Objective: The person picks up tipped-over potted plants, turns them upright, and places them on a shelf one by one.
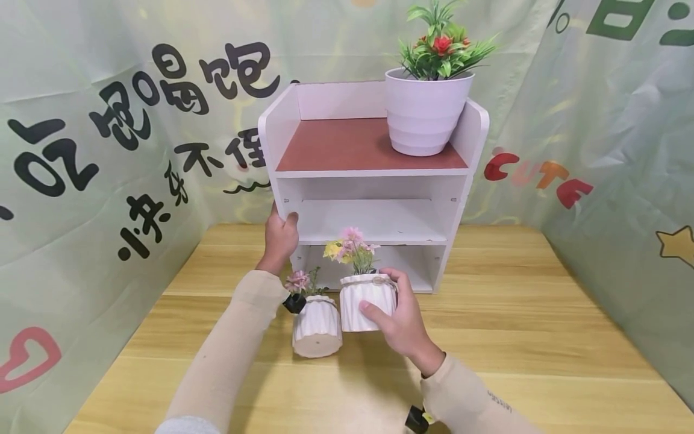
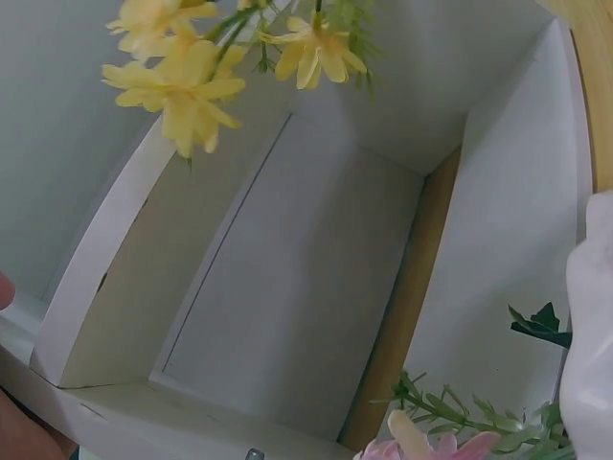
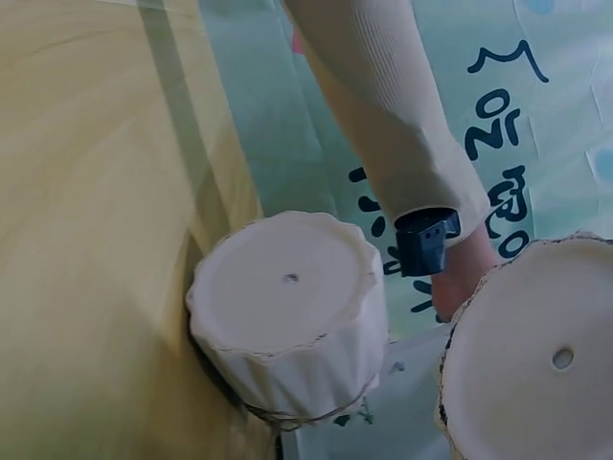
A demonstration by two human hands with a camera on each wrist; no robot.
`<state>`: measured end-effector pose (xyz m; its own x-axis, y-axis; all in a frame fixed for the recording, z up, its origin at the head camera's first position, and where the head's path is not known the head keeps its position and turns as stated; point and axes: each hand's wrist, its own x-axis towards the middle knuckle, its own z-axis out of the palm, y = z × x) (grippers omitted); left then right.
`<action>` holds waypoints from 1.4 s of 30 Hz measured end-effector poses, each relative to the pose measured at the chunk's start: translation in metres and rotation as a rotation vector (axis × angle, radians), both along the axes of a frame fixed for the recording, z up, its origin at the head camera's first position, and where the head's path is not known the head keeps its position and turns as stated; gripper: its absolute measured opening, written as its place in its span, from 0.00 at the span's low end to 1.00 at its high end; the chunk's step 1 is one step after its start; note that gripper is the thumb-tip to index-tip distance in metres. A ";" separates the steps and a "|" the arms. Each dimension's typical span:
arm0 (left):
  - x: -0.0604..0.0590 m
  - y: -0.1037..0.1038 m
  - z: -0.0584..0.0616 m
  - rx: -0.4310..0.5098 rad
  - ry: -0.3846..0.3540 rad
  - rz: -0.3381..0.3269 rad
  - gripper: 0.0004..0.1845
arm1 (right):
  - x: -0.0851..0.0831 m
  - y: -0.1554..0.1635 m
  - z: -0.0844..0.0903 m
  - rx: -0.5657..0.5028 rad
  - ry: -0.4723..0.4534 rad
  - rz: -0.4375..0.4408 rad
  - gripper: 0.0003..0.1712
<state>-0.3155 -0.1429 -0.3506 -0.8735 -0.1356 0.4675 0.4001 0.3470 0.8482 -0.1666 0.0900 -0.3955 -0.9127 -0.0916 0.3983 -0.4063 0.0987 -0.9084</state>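
My left hand (image 1: 281, 240) grips the left side panel of a small white shelf unit (image 1: 374, 242), thumb in front and the other fingers mostly hidden. In my right hand (image 1: 402, 322) is a white ribbed flowerpot (image 1: 360, 304) with pink and yellow flowers (image 1: 351, 244), held in front of the lowest compartment. The right wrist view shows the round base of this held pot (image 3: 536, 374) with a hole. Left of it, a second white ribbed flowerpot (image 1: 317, 325) with pink flowers (image 1: 297, 281) lies tipped on the table, its base facing me.
On the red-brown top of the shelf unit (image 1: 331, 144) stands a large white pot (image 1: 428, 114) with green leaves and red flowers, at the right end. Beneath everything is a wooden table (image 1: 515, 337). Printed cloth (image 1: 125, 199) hangs at the back and sides.
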 end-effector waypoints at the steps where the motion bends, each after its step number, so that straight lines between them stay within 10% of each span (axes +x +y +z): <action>1: 0.000 0.000 0.000 0.000 0.000 -0.001 0.24 | -0.001 0.000 0.002 -0.003 0.009 0.005 0.37; 42: -0.001 0.000 -0.001 -0.007 0.000 0.009 0.27 | -0.012 0.004 0.059 -0.032 0.235 0.053 0.36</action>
<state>-0.3170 -0.1429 -0.3514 -0.8723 -0.1399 0.4684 0.3970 0.3565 0.8458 -0.1782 0.0939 -0.3367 -0.7889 -0.1209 0.6025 -0.6106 0.0439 -0.7907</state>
